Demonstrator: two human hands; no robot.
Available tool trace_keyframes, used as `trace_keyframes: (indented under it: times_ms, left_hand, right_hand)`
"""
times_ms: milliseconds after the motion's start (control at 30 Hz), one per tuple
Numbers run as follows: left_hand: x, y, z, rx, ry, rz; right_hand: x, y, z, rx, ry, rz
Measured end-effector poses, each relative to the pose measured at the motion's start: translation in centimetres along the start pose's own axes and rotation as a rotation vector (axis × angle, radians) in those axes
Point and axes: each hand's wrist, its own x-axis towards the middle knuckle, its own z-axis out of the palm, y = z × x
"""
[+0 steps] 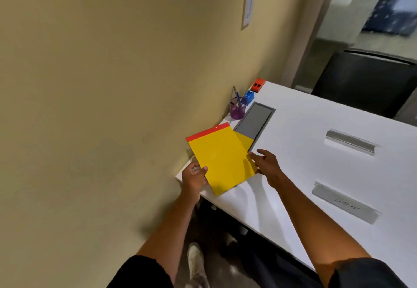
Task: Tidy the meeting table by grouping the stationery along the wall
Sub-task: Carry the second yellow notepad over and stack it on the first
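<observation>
The left hand (194,176) grips the near-left edge of the yellow notepad (220,159), thumb on top, holding it tilted above the tabletop (304,156) corner by the wall (101,84). The right hand (266,165) rests with relaxed fingers against the pad's right edge, likely steadying it so it lands square on the second yellow pad (245,141) peeking out beneath (how much of that one is covered I cannot tell). Stacking them there keeps the paper hard against the wall. At one o'clock from the pads stand a purple pen cup (237,110), a blue box (249,97) and a red box (258,85), already lined up. The grey hatch (255,120) lies just right of the stack, so the pads could overhang it. Two grey strips (350,142) lie well apart at three o'clock.
</observation>
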Motion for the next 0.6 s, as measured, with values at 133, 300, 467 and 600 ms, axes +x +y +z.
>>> trace_keyframes:
  times_ms: [133,300,467,600]
  left_hand:
    - [5.2,0.6,3.5,-0.061,-0.109,-0.060]
    - [10.2,-0.1,7.6,-0.119,-0.113,-0.157]
    - [12.2,-1.2,9.2,-0.109,-0.093,-0.243]
    - [13.8,-1.8,10.4,-0.180,-0.061,-0.318]
  right_hand:
    - [3.0,1.1,-1.0,0.228,0.060,0.157]
    - [5.6,2.1,-1.1,0.477,0.000,0.213]
    - [7.2,2.5,0.3,0.477,0.074,0.221]
    - [9.4,2.8,0.8,0.394,0.151,0.231]
